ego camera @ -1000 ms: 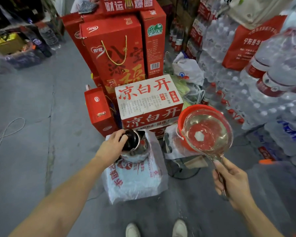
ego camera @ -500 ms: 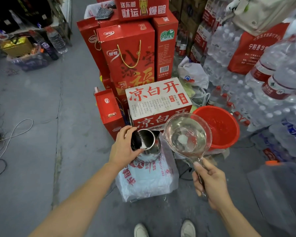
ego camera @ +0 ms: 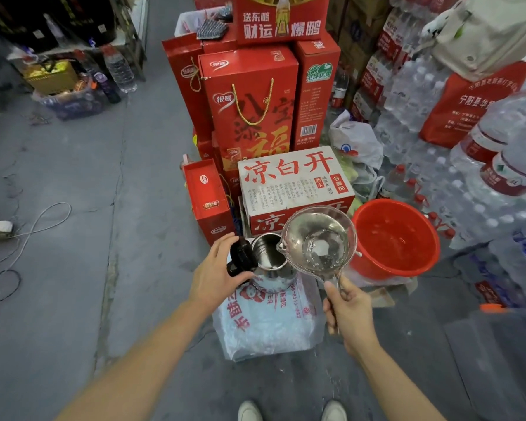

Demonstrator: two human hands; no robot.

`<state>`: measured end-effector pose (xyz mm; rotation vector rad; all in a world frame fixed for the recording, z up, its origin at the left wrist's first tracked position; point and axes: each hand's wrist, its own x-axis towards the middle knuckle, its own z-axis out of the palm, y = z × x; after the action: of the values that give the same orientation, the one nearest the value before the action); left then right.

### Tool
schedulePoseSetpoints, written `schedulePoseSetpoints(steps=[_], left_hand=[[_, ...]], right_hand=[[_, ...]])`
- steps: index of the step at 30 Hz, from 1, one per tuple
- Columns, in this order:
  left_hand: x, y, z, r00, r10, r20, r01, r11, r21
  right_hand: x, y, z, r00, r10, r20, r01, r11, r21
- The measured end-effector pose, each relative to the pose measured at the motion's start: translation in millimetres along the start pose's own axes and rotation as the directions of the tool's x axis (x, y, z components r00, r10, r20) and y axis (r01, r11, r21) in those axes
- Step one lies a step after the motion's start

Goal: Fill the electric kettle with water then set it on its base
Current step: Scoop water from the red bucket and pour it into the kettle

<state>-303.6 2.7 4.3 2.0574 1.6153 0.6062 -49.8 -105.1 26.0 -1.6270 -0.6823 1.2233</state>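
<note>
A steel electric kettle [ego camera: 269, 256] stands on a plastic-wrapped pack [ego camera: 268, 323] on the floor, its black lid [ego camera: 243, 256] tipped open. My left hand [ego camera: 217, 273] grips the kettle at its handle and lid. My right hand [ego camera: 348, 311] holds the handle of a clear plastic water scoop [ego camera: 319, 241] with water in it. The scoop tilts with its spout at the kettle's mouth. The kettle's base is not in view.
A red bucket [ego camera: 397, 238] holding water sits right of the scoop. A white and red carton [ego camera: 292, 183] and red gift boxes [ego camera: 249, 107] stand behind the kettle. Packs of bottled water [ego camera: 468, 189] fill the right. A cable [ego camera: 37, 220] lies on the floor at left.
My right hand carried the filled scoop left from above the red bucket to the kettle's mouth and tilted it. My left hand stayed on the kettle.
</note>
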Motion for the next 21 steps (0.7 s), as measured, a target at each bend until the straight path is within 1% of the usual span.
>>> schedulePoseSetpoints(steps=[3, 8, 17, 21], left_hand=[[0.9, 0.5, 0.4, 1.0, 0.007, -0.007, -0.007, 1.0, -0.001], [2.9, 7.6, 5.8, 1.0, -0.001, -0.015, 0.0, 1.0, -0.008], [2.6, 9.7, 6.1, 1.0, 0.013, -0.018, -0.013, 1.0, -0.012], [-2.2, 8.6, 1.9, 1.0, -0.021, -0.019, 0.02, 1.0, -0.021]], right_hand=[[8.2, 4.9, 2.1, 0.999, -0.012, -0.033, 0.009, 0.996, -0.091], [18.5, 12.7, 1.9, 0.994, -0.077, -0.074, 0.058, 0.973, -0.223], [30.3, 24.5, 1.7, 0.989, -0.109, -0.095, 0.07, 0.935, -0.347], [37.3, 29.6, 6.2, 0.988, -0.108, -0.113, 0.051, 0.904, -0.423]])
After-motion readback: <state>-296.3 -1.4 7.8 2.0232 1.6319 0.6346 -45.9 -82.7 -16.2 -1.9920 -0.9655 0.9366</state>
